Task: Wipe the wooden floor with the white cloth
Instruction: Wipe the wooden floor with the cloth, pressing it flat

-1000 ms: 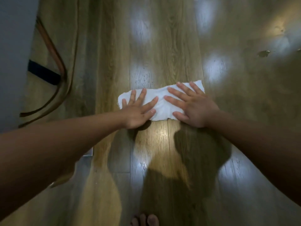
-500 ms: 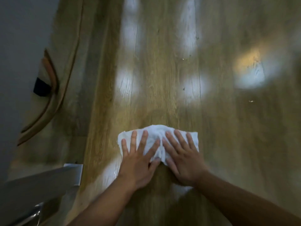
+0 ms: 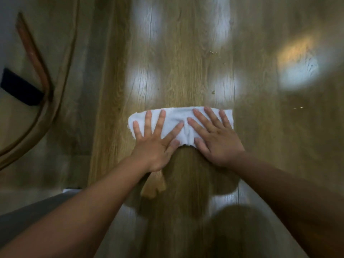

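A white cloth (image 3: 176, 118) lies stretched sideways on the wooden floor (image 3: 186, 62), a fold bunched at its middle. My left hand (image 3: 156, 146) presses flat on the cloth's left half with fingers spread. My right hand (image 3: 214, 140) presses flat on the right half, fingers straight and spread. The two hands sit side by side, thumbs nearly touching. Both palms hang over the cloth's near edge onto the floor.
A curved wooden furniture frame (image 3: 42, 75) with a dark strap (image 3: 20, 88) stands at the left. A grey ledge (image 3: 28, 211) sits at the lower left. Small crumbs (image 3: 213, 92) dot the floor beyond the cloth. My shadow covers the planks below my hands.
Over the last second the cloth slid toward me and bunched at the middle. Now both hands have pushed it forward again and it lies spread wider.
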Tool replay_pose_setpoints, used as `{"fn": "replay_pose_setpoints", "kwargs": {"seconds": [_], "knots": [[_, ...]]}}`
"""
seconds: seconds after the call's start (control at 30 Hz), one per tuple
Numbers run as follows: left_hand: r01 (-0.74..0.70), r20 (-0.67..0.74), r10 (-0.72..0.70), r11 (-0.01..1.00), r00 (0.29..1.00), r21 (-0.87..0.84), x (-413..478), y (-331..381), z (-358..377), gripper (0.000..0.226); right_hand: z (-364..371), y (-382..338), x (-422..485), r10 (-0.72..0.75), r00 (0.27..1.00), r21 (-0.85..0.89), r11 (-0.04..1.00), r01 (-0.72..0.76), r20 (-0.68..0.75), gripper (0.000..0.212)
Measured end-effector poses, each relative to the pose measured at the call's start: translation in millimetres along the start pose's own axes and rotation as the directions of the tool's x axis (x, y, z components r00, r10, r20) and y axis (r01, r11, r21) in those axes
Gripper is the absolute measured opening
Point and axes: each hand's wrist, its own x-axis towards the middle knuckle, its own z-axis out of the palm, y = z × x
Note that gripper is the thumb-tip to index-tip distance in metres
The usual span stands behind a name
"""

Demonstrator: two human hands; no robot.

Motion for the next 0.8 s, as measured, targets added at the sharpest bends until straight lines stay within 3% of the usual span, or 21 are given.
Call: {"fn": "replay_pose_setpoints", "kwargs": {"seconds": [0.1, 0.2, 0.37, 0.53, 0.67, 0.8], "knots": [[-0.084, -0.089, 0.087, 0.996, 0.992, 0.038, -47, 1, 23, 0.056, 16, -37, -30, 0.044, 0.998, 0.053, 0.998, -0.042, -0.042, 0.059], [-0.022, -0.013, 0.023, 0.999, 1.000, 0.043, -75, 2, 38, 0.055, 28, -52, -61, -0.039, 0.999, 0.074, 0.996, 0.040, -0.017, 0.059], [-0.028, -0.038, 0.031, 0.997, 0.999, 0.070, -7, -14, 5, 0.052, 10, -14, -24, -0.141, 0.988, 0.006, 0.990, 0.141, 0.068, 0.066], [-0.018, -0.047, 0.024, 0.993, 0.999, 0.120, 57, -23, -28, 0.057, -21, 37, 51, -0.030, 0.998, -0.068, 0.997, 0.034, 0.061, 0.068], [-0.008, -0.178, 0.029, 0.993, 0.984, 0.119, -4, 4, 8, 0.061, -14, -6, 30, 0.127, 0.991, -0.047, 0.991, -0.124, 0.050, 0.066], [-0.007, -0.158, 0.005, 1.000, 0.987, -0.010, -83, 25, 52, 0.059, 19, -66, -48, 0.036, 0.999, 0.072, 0.997, -0.037, 0.003, 0.060]]}}
